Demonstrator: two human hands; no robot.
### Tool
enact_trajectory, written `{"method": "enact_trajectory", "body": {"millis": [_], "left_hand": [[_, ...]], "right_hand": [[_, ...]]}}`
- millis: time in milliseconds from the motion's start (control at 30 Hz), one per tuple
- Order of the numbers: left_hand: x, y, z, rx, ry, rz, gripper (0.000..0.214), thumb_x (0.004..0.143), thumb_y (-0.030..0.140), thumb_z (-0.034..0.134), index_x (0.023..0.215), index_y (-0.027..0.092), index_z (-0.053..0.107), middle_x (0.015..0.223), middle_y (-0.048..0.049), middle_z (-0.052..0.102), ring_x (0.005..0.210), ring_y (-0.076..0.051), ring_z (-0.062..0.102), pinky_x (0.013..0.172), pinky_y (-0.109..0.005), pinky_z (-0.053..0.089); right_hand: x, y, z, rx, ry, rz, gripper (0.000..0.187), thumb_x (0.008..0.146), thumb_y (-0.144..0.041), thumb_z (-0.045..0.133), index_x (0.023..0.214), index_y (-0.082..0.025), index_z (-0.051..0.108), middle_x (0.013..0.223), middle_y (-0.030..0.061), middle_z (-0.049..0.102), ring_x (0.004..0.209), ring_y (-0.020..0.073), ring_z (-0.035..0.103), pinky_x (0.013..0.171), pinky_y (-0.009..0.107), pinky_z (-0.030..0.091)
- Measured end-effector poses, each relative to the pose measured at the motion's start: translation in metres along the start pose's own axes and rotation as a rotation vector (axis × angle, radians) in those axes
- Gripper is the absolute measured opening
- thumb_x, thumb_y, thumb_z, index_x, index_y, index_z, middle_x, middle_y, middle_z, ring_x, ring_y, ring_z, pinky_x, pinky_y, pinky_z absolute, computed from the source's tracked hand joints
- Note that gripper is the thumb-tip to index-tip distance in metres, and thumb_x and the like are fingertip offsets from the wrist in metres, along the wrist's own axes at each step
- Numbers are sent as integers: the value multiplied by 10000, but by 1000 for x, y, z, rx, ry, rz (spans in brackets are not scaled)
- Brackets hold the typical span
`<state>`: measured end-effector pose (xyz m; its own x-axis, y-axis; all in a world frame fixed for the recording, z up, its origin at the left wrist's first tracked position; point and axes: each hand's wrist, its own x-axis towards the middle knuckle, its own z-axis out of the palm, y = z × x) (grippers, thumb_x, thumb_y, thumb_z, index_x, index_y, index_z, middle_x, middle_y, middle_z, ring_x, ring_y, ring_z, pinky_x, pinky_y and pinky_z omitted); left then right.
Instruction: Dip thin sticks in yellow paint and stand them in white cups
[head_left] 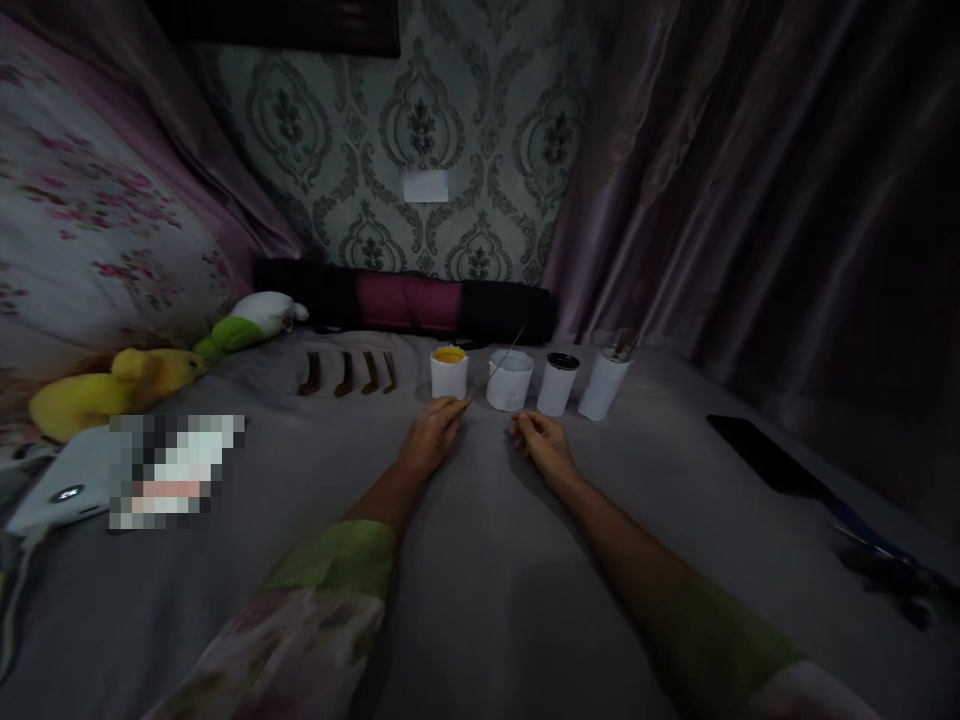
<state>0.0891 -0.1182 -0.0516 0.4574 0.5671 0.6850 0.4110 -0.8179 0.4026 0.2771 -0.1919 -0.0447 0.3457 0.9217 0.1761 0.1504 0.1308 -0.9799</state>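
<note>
My left hand is closed just in front of a white container with a yellow inside. A thin dark tip shows by its fingertips, too small to name. My right hand has its fingers curled in a pinch, and what they hold, if anything, is hidden. Behind and between the hands stands a wider white container with a thin stick leaning out of it. To its right are a white container with a black inside and a taller white one holding several brown sticks.
Several dark brown bent pieces lie in a row on the grey cloth. At the left are plush toys, a white device and a blurred-out item. A dark flat object lies right. A black-and-maroon roll lines the wall.
</note>
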Motion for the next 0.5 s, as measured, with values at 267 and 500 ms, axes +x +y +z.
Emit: {"method": "enact_trajectory", "body": {"millis": [267, 500], "left_hand": [[1, 8, -4, 101, -65, 86, 336, 833, 154, 392, 1126, 193, 551, 976, -72, 560, 928, -167, 496, 835, -316, 419], [3, 17, -7, 153, -121, 125, 341, 833, 150, 388, 1131, 192, 548, 963, -78, 559, 911, -175, 487, 822, -312, 417]], "right_hand": [[2, 3, 1, 11, 3, -19, 373, 712, -487, 508, 851, -150, 589, 665, 18, 592, 479, 83, 484, 360, 173, 332], [-1, -3, 2, 43, 7, -30, 393, 692, -483, 537, 889, -149, 598, 707, 31, 604, 515, 94, 501, 370, 180, 354]]}}
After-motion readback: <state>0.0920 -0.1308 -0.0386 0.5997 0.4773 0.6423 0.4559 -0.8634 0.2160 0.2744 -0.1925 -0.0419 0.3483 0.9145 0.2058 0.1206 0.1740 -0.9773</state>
